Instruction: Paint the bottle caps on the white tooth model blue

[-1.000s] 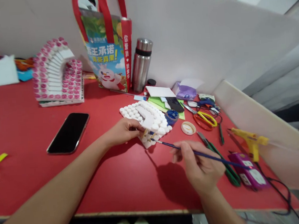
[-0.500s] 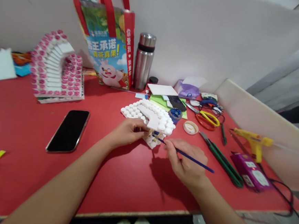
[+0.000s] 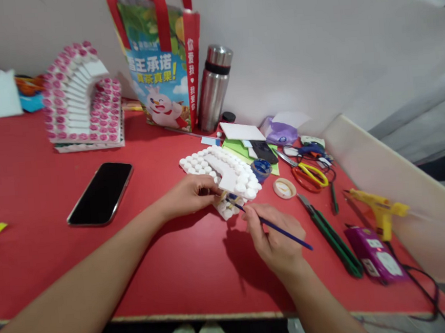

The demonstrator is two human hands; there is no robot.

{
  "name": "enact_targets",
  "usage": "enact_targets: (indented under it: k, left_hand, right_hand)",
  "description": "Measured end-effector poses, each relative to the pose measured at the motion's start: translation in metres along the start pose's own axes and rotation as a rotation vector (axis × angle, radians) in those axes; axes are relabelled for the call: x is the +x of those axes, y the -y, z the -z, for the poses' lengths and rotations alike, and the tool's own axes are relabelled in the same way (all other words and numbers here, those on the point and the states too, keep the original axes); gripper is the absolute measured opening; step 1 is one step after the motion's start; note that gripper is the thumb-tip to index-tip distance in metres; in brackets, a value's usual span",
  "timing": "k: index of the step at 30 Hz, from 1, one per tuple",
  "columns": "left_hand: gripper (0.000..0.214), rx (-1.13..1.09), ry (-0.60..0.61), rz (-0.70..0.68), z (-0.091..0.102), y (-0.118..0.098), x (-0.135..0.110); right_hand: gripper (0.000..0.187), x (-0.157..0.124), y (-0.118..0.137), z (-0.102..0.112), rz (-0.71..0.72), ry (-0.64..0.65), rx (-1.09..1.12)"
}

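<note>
A white craft model (image 3: 229, 175) covered in rounded white pieces stands tilted on the red table. My left hand (image 3: 196, 193) is closed on its near left edge, the fingertips partly hidden. Between the fingers of my right hand (image 3: 276, 234) is a thin blue paintbrush (image 3: 285, 227). The brush tip reaches into the opening at the model's near side, where some dark blue shows. Just right of the model stands an open jar of blue paint (image 3: 262, 169), and its pale lid (image 3: 285, 188) lies nearby.
To the right lie a green utility knife (image 3: 332, 237), scissors (image 3: 310, 176), a yellow glue gun (image 3: 380, 209) and a purple box (image 3: 374, 254) with a cable. A phone (image 3: 100, 194) lies left. Behind are a pink-dotted model (image 3: 82, 98), a bag (image 3: 161, 68) and a steel flask (image 3: 215, 87).
My right hand and the brush have shifted slightly left, with the brush's rear end a little higher. The left hand still holds the model in the same place.
</note>
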State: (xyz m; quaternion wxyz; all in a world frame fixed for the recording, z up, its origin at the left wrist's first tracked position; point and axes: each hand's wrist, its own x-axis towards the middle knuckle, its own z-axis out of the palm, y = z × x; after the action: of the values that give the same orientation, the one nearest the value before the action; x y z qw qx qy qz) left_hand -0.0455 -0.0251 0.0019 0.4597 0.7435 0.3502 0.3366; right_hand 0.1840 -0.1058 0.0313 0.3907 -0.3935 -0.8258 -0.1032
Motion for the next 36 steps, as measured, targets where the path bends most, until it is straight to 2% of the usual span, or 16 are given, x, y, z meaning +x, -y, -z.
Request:
enact_targets:
  k: [11,19,31,36]
  left_hand:
    - [0.011,-0.005,0.000,0.009,0.000,0.000,0.000]
    - [0.011,-0.004,0.003,0.006,0.000,0.000,0.000]
    - [0.011,0.011,0.011,-0.002,0.001,0.000,0.000]
    - [0.011,0.014,0.009,0.004,0.001,0.000,-0.001]
  right_hand:
    - [0.019,-0.002,0.002,0.003,-0.046,0.010,0.019]
    - [0.017,-0.002,0.002,0.005,-0.017,0.004,0.048]
    - [0.013,-0.002,0.007,0.011,-0.046,-0.024,0.098]
    - [0.017,-0.002,0.007,0.008,-0.109,0.039,0.192]
